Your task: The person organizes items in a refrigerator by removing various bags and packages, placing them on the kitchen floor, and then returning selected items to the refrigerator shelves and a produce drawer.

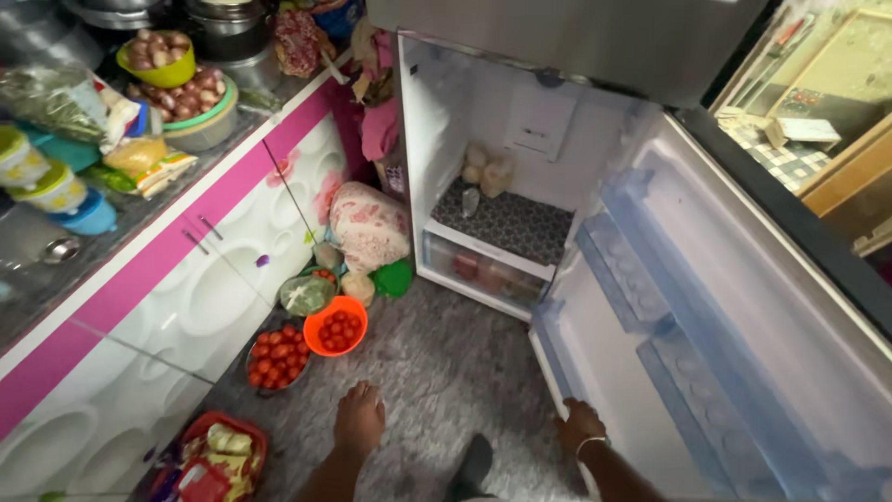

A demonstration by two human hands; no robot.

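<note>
Gripping the lower edge of the fridge door (706,335) with your right hand (581,426), fingers curled over the bottom corner. Door is swung wide, inner face with pale blue shelves facing you, its long axis running from lower centre up to the right. Your left hand is out of view, can't tell its state. Fridge cabinet (437,139) stands open behind the door, patterned shelf mat (506,221) inside. Orange bowl of tomatoes (336,327) sits on the grey floor (446,363), well left of your hand
</note>
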